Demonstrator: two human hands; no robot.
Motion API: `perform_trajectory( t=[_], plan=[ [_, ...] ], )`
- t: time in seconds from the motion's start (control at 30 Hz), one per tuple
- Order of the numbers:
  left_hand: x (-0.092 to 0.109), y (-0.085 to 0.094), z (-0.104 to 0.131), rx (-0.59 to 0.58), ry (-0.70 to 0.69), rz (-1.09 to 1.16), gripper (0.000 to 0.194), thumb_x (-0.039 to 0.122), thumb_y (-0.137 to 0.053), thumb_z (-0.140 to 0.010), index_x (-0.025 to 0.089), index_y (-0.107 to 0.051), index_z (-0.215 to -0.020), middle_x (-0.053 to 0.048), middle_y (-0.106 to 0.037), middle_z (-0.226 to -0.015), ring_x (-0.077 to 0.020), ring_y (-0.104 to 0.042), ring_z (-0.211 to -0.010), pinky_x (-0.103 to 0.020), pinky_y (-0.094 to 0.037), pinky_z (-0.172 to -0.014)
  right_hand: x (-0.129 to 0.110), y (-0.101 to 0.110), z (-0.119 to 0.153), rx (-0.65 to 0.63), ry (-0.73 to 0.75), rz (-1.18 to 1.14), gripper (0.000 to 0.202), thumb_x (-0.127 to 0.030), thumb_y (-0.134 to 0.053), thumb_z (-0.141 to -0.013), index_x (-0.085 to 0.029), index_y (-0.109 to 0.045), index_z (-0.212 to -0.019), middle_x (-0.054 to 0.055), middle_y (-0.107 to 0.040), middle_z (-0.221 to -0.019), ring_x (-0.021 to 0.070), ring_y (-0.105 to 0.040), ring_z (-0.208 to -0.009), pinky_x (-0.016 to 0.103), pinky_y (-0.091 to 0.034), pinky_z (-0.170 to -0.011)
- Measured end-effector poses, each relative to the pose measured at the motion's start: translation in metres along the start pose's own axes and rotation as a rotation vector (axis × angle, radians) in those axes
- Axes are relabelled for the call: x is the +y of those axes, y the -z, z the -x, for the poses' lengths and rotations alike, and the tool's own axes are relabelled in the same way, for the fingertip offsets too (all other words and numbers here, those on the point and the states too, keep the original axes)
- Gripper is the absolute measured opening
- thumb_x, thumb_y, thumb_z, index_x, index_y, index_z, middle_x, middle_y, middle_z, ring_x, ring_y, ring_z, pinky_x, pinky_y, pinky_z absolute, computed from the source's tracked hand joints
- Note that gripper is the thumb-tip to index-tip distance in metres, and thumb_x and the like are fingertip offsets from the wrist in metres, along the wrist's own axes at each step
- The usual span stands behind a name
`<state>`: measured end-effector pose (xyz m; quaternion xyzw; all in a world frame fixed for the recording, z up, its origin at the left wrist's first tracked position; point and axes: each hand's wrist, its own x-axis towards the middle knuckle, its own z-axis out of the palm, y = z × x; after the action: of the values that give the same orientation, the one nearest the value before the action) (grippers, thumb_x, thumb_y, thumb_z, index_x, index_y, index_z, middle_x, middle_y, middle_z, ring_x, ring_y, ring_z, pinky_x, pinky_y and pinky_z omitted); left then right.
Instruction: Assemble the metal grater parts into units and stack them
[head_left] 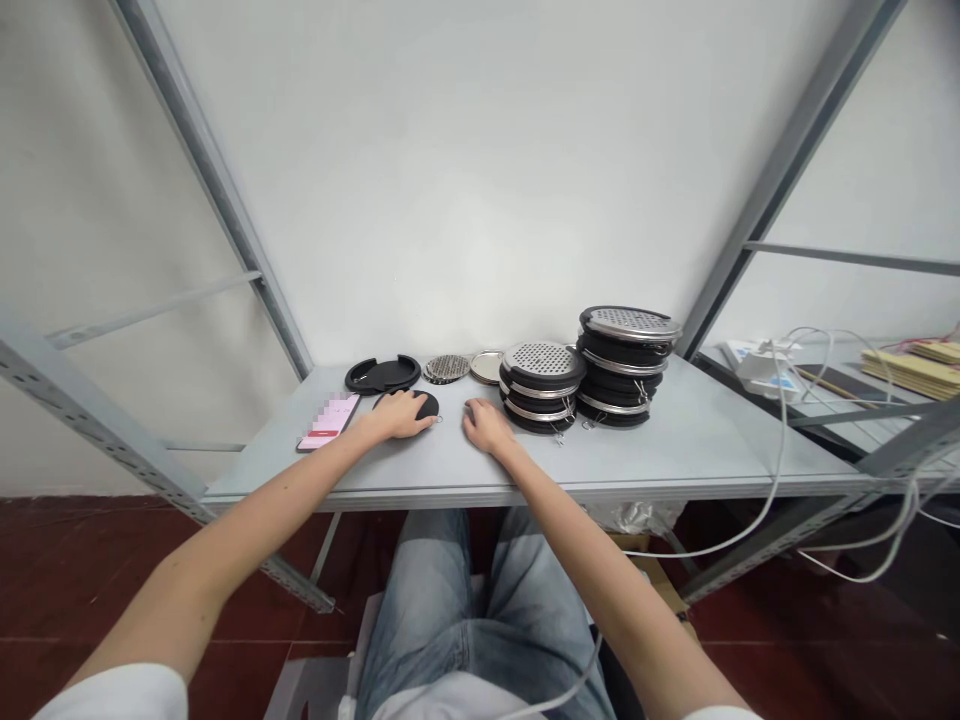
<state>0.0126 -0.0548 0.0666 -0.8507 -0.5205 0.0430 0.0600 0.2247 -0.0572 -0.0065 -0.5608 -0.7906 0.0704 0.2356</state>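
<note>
Palm down, my left hand lies on a flat black disc, its fingers stretched over the top and its thumb apart. A small metal ring pokes out at the disc's right edge. My right hand rests on the tabletop with loosely bent fingers, holding nothing I can see. Just right of it stands a stack of round black pieces with metal rims, topped by a perforated metal plate. Behind my hands are a black round holder with raised sides, perforated metal discs and a plain metal disc.
A taller stack of similar black pieces stands further right, with wire clips at its side. Left lies a phone with a lit screen. Metal shelf posts flank the grey table. A white cable hangs over its right front edge.
</note>
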Motion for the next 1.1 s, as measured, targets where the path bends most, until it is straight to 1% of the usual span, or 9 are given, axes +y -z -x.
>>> perform_trajectory(
  t=[0.1, 0.2, 0.33, 0.47, 0.6, 0.73, 0.8, 0.9, 1.1],
  plan=[
    [0.019, -0.013, -0.014, 0.075, -0.04, 0.048, 0.053, 0.047, -0.043, -0.095, 0.013, -0.05, -0.135, -0.023, -0.053, -0.136, -0.0364, -0.052, -0.125, -0.047, -0.043, -0.097, 0.002, -0.003, -0.002, 0.019, 0.014, 0.009, 0.037, -0.021, -0.045, -0.092, -0.011, -0.055, -0.125, 0.015, -0.058, -0.13, 0.0239, -0.05, -0.121, 0.031, -0.037, -0.102],
    [0.028, -0.029, -0.023, 0.049, -0.027, 0.095, 0.046, 0.036, -0.044, -0.096, 0.014, -0.047, -0.137, -0.023, -0.04, -0.149, -0.0354, -0.039, -0.138, -0.049, -0.038, -0.104, 0.004, -0.004, -0.008, -0.003, 0.016, 0.054, 0.043, -0.023, -0.046, -0.091, -0.009, -0.05, -0.132, 0.017, -0.049, -0.14, 0.0247, -0.045, -0.128, 0.032, -0.034, -0.107],
    [0.02, -0.044, -0.02, 0.061, -0.044, 0.11, 0.037, 0.026, -0.04, -0.096, 0.015, -0.053, -0.13, -0.021, -0.042, -0.148, -0.0357, -0.038, -0.138, -0.053, -0.037, -0.105, 0.001, 0.0, -0.028, -0.048, -0.002, 0.126, 0.05, -0.015, -0.046, -0.087, -0.009, -0.044, -0.137, 0.017, -0.047, -0.142, 0.0245, -0.043, -0.13, 0.032, -0.032, -0.109],
    [0.009, -0.046, -0.01, 0.092, -0.048, 0.099, 0.038, 0.011, -0.041, -0.089, 0.018, -0.058, -0.123, -0.019, -0.055, -0.131, -0.0321, -0.053, -0.122, -0.049, -0.043, -0.098, -0.006, 0.004, -0.055, -0.029, -0.059, 0.16, 0.061, -0.011, -0.05, -0.082, -0.008, -0.038, -0.141, 0.019, -0.044, -0.144, 0.0269, -0.037, -0.134, 0.036, -0.025, -0.113],
    [0.009, -0.044, -0.009, 0.097, 0.022, 0.081, 0.035, 0.016, -0.044, -0.088, 0.016, -0.059, -0.12, -0.018, -0.061, -0.116, -0.0326, -0.056, -0.112, -0.047, -0.045, -0.093, -0.009, 0.002, -0.076, -0.029, -0.195, 0.189, 0.061, -0.013, -0.055, -0.08, -0.002, -0.04, -0.138, 0.028, -0.041, -0.143, 0.0347, -0.032, -0.137, 0.044, -0.024, -0.113],
    [0.017, -0.053, -0.01, 0.164, 0.065, 0.091, 0.038, 0.024, -0.041, -0.093, 0.01, -0.057, -0.125, -0.022, -0.055, -0.128, -0.0355, -0.047, -0.125, -0.05, -0.038, -0.102, -0.003, -0.002, -0.085, -0.07, -0.332, 0.204, 0.049, -0.015, -0.055, -0.081, -0.001, -0.052, -0.127, 0.031, -0.049, -0.134, 0.0399, -0.043, -0.129, 0.05, -0.033, -0.105],
    [0.021, -0.062, -0.008, 0.23, 0.086, 0.122, 0.038, 0.024, -0.041, -0.094, 0.011, -0.057, -0.125, -0.02, -0.055, -0.132, -0.0345, -0.042, -0.131, -0.05, -0.032, -0.108, 0.001, -0.002, -0.086, -0.076, -0.341, 0.206, 0.045, -0.016, -0.054, -0.082, 0.001, -0.056, -0.123, 0.031, -0.054, -0.129, 0.0392, -0.049, -0.123, 0.048, -0.036, -0.103],
    [0.024, -0.071, -0.005, 0.33, 0.111, 0.186, 0.034, 0.022, -0.044, -0.093, 0.015, -0.061, -0.121, -0.015, -0.06, -0.13, -0.0306, -0.043, -0.132, -0.047, -0.03, -0.111, 0.004, -0.001, -0.086, -0.062, -0.317, 0.205, 0.042, -0.017, -0.052, -0.083, 0.002, -0.06, -0.119, 0.031, -0.058, -0.124, 0.0365, -0.054, -0.117, 0.043, -0.038, -0.101],
    [0.024, -0.074, -0.003, 0.38, 0.112, 0.213, 0.03, 0.021, -0.045, -0.092, 0.018, -0.066, -0.113, -0.012, -0.066, -0.123, -0.0294, -0.048, -0.128, -0.046, -0.034, -0.11, -0.004, -0.002, -0.085, 0.032, -0.284, 0.211, 0.041, -0.016, -0.049, -0.086, 0.002, -0.058, -0.121, 0.03, -0.056, -0.126, 0.0341, -0.052, -0.119, 0.04, -0.036, -0.103]
  ],
)
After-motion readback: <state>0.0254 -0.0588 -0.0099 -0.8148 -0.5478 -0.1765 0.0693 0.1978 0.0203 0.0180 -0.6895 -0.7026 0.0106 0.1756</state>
